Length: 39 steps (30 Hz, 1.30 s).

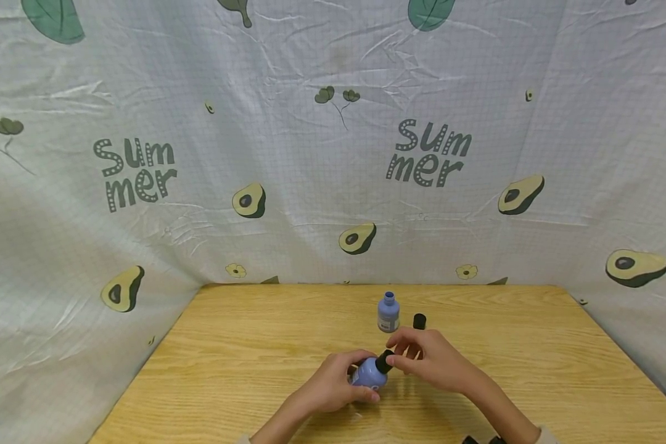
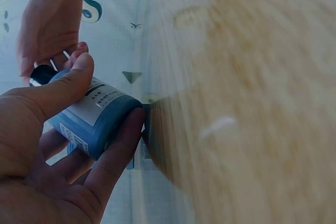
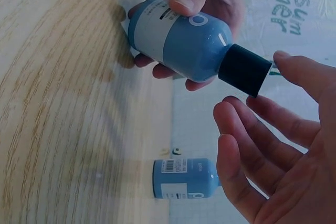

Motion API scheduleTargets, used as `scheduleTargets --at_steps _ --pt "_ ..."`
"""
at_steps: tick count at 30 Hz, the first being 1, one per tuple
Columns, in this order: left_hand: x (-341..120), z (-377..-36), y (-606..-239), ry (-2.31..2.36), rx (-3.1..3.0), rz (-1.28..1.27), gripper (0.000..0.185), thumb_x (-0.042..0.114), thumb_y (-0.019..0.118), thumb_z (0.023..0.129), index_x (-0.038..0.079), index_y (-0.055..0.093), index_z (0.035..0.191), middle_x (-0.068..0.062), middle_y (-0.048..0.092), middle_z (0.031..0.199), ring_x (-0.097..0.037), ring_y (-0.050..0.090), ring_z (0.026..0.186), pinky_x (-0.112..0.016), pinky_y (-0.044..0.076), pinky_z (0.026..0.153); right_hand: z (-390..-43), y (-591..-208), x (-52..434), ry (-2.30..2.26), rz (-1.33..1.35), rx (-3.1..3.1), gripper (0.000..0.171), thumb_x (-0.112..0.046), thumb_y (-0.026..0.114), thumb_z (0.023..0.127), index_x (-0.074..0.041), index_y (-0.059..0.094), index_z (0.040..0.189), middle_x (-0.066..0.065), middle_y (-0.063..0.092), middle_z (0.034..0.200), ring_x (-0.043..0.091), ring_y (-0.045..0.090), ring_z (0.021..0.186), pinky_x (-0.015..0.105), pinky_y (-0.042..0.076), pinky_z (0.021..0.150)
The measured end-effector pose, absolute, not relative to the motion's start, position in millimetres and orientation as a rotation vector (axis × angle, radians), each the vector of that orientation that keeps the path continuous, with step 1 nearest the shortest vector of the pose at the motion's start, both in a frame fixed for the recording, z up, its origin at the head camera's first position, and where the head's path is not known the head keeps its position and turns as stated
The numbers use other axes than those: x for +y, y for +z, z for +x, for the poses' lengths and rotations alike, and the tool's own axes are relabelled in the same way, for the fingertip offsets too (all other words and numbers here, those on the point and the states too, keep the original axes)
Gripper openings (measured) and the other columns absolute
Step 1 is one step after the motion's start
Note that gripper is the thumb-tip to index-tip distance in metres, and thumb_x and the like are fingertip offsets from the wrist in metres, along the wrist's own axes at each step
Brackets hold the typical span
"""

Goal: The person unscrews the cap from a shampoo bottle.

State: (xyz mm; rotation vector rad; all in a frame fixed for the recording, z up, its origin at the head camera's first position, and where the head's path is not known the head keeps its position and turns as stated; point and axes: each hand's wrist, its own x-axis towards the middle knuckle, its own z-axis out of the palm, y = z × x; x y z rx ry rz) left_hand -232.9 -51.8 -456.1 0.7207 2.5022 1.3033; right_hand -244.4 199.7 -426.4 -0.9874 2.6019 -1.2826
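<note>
Left hand [image 1: 333, 385] grips a blue bottle [image 1: 368, 374] tilted above the table's [image 1: 244, 345] near-middle, right hand [image 1: 435, 359] open-fingered just at its black cap [image 1: 385, 361]; an uncapped blue bottle [image 1: 388, 312] and loose cap [image 1: 419, 320] stand behind.

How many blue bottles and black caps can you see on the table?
Blue plastic bottles: 2, one held in the left hand, one standing open on the wooden table.
Black round caps: 2, one on the held bottle, one loose on the table.
Total: 4
</note>
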Motion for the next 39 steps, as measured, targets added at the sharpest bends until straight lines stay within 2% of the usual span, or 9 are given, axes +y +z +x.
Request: scheduleTargets --at_steps 6,18,23,31,39 --pt "-52.3 -233.7 -456.3 1.315 2.488 0.731 0.050 0.025 0.088 0.084 0.020 0.069 0.130 0.004 0.072 0.118 -0.007 0.065 0.100 -0.027 0.053 0.085 -245.2 -427.0 199.2 -1.274 -1.020 2.613 0.021 -0.035 0.071 0.099 -0.015 0.072 0.106 -0.004 0.071 0.091 0.002 0.062 0.073 0.025 0.054 0.065" --pt "-53.1 -232.4 -456.0 1.311 2.494 0.738 0.051 0.025 0.088 0.083 0.019 0.068 0.130 0.003 0.072 0.119 -0.007 0.065 0.100 -0.027 0.053 0.085 -244.2 -426.2 199.6 -1.272 -1.047 2.597 0.022 -0.026 0.073 0.097 -0.012 0.072 0.114 0.000 0.073 0.097 0.002 0.063 0.072 0.025 0.055 0.065" --pt "-53.1 -232.7 -455.5 1.297 2.502 0.723 0.052 0.026 0.088 0.084 0.019 0.068 0.132 0.003 0.072 0.119 -0.008 0.066 0.101 -0.028 0.054 0.085 -243.4 -424.4 198.4 -1.279 -1.013 2.610 0.031 -0.031 0.074 0.096 -0.011 0.068 0.120 0.001 0.072 0.095 0.003 0.064 0.072 0.025 0.055 0.066" --pt "-53.0 -233.5 -456.0 1.299 2.499 0.739 0.051 0.026 0.088 0.084 0.020 0.068 0.130 0.005 0.072 0.118 -0.006 0.065 0.101 -0.027 0.054 0.085 -243.4 -424.8 198.0 -1.281 -0.960 2.649 0.024 -0.039 0.074 0.096 -0.016 0.070 0.101 -0.004 0.069 0.090 0.003 0.062 0.073 0.025 0.054 0.065" --pt "-53.5 -233.6 -456.4 1.300 2.500 0.747 0.051 0.027 0.088 0.083 0.020 0.068 0.130 0.004 0.073 0.119 -0.005 0.065 0.100 -0.026 0.054 0.086 -243.2 -424.9 198.1 -1.288 -1.021 2.624 0.018 -0.029 0.075 0.096 -0.015 0.070 0.106 -0.001 0.072 0.097 0.002 0.062 0.074 0.025 0.054 0.064"
